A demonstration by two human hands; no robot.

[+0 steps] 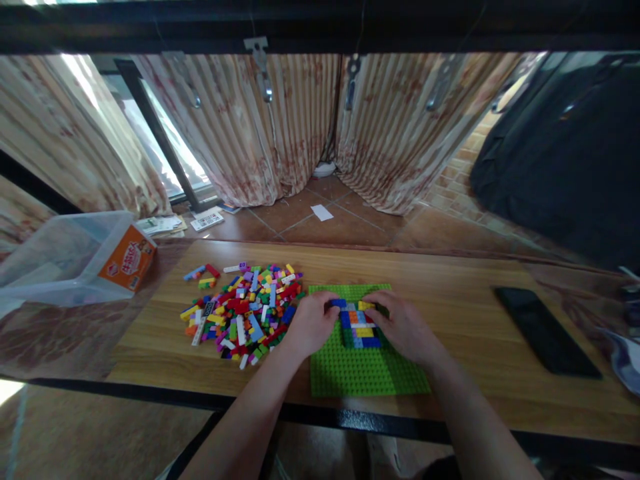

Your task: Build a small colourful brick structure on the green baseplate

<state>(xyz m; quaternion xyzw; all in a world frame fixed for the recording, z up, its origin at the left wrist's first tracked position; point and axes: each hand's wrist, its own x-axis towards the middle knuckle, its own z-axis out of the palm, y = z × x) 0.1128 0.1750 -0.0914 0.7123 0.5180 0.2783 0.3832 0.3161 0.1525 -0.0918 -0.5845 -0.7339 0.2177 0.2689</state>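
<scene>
A green baseplate (367,373) lies on the wooden table (465,313) in front of me. A small block of coloured bricks (359,327), blue, yellow, red and white, is built on its upper middle. My left hand (313,323) rests on the plate's left edge, fingers curled against a blue brick at the build's top left. My right hand (403,327) covers the build's right side, fingertips pinched at a yellow brick (365,305) on the top row. Just left of my left hand lies a pile of loose coloured bricks (245,310).
A clear plastic bin (55,257) with an orange label (127,257) stands at the table's far left. A black phone (547,330) lies flat at the right. Beyond the table are striped curtains (280,127) and a tiled floor.
</scene>
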